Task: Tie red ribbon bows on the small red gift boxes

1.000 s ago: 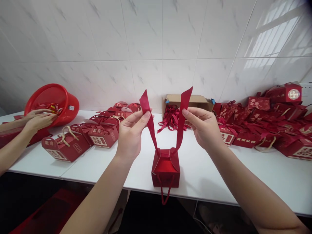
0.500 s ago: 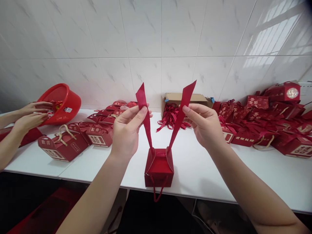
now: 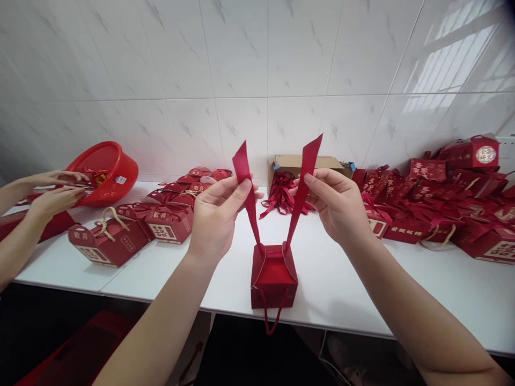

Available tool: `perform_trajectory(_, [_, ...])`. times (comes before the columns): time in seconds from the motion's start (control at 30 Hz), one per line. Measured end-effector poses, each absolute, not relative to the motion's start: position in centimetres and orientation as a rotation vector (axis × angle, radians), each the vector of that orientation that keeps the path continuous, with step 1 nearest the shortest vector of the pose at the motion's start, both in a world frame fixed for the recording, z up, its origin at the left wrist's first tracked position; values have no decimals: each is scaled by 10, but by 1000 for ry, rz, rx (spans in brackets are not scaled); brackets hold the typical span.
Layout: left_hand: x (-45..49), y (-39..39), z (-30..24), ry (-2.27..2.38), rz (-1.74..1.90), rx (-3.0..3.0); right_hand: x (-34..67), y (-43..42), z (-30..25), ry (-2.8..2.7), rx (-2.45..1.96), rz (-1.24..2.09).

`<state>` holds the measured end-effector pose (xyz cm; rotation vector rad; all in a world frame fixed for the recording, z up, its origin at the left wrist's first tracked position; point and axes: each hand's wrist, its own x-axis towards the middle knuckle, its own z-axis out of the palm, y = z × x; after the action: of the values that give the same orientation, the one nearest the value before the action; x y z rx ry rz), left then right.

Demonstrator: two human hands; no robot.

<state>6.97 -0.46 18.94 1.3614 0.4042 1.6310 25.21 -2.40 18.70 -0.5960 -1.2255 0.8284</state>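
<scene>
A small dark red gift box (image 3: 274, 289) stands upright at the table's front edge, its cord handle (image 3: 273, 321) hanging over the front. A red ribbon (image 3: 296, 214) comes up from the top of the box, and its two ends rise apart in a V. My left hand (image 3: 219, 214) pinches the left end between thumb and fingers. The other end is pinched by my right hand (image 3: 333, 201). Both slanted ribbon tips stick up above my fingers.
Behind the box, a cardboard carton (image 3: 309, 160) spills loose red ribbons (image 3: 277, 195). Several finished boxes (image 3: 422, 206) crowd the right side. More gift boxes (image 3: 112, 241) stand on the left, where a co-worker's hands (image 3: 56, 193) are at a red plastic tub (image 3: 124, 182).
The box has shifted slightly right in view, and my left hand has moved a little right with its ribbon end. My right hand stays almost where it was.
</scene>
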Motion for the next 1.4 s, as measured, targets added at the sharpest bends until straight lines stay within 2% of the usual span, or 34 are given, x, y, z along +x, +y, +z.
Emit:
perform_trajectory(0.23, [72, -13, 196, 517, 1398, 1611, 243, -23, 183, -1380, -707, 905])
perform_trajectory(0.5, [65, -15, 200, 694, 1097, 1828, 242, -29, 182, -1655, -508, 869])
perform_trajectory(0.6, [61, -14, 199, 697, 1019, 1821, 250, -27, 181, -1806, -500, 648])
perform_trajectory(0.77, [58, -12, 197, 649, 990, 1628, 264, -25, 175, -2056, -437, -36])
perform_trajectory(0.93, [60, -10, 197, 573, 971, 1444, 265, -24, 166, -2155, -462, -289])
perform_trajectory(1.13, [62, -13, 191, 567, 1090, 1585, 260, -21, 160, -2090, -482, -360])
perform_trajectory(1.3, [57, -18, 179, 695, 1615, 2114, 257, -30, 153, -1789, -597, -252])
perform_trajectory(1.4, [43, -15, 168, 845, 1794, 2241, 263, -38, 144, -1585, -719, -137])
